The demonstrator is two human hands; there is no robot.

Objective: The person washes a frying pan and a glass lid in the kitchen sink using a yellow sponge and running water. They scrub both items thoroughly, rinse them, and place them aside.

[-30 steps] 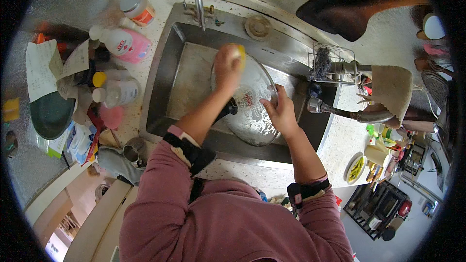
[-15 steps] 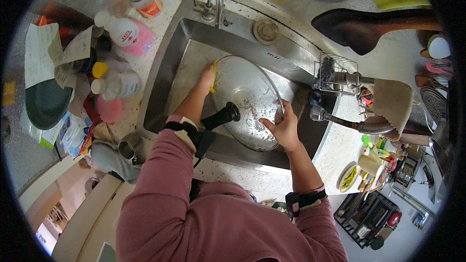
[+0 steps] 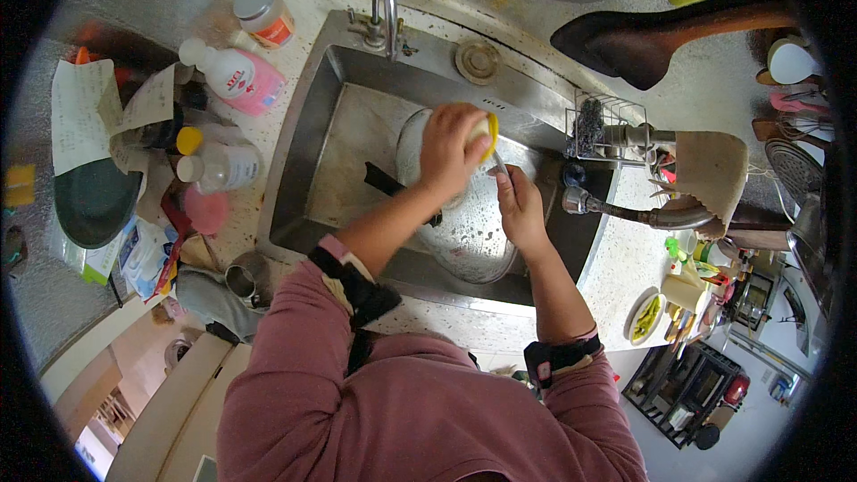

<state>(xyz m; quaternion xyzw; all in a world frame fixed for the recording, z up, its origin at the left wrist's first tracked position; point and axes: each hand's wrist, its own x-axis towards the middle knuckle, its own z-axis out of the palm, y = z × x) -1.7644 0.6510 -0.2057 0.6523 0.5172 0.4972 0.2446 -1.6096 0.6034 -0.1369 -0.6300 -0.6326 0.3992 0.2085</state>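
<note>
A wet, clear glass pot lid (image 3: 469, 254) with a tall black handle (image 3: 385, 179) is tilted inside the steel sink (image 3: 290, 138). My right hand (image 3: 521, 212) grips its right rim, thumb on top. My left hand (image 3: 449, 150) is closed on a yellow-edged sponge (image 3: 486, 137) and presses it against the upper right rim, just above my right fingers. The left forearm crosses over the lid and covers part of the handle. Water drops spot the glass.
Above the sink stands a faucet (image 3: 386, 4), and a drain stopper (image 3: 479, 62) lies on the back ledge. A pink soap bottle (image 3: 239, 80) and other bottles crowd the left counter. A wire caddy (image 3: 611, 129) and a hose sprayer (image 3: 616, 206) are at the right.
My left hand has moved with the sponge from the lid's left rim across to its upper right rim. My right hand still holds the lid, with its thumb moved nearer the fingers.
</note>
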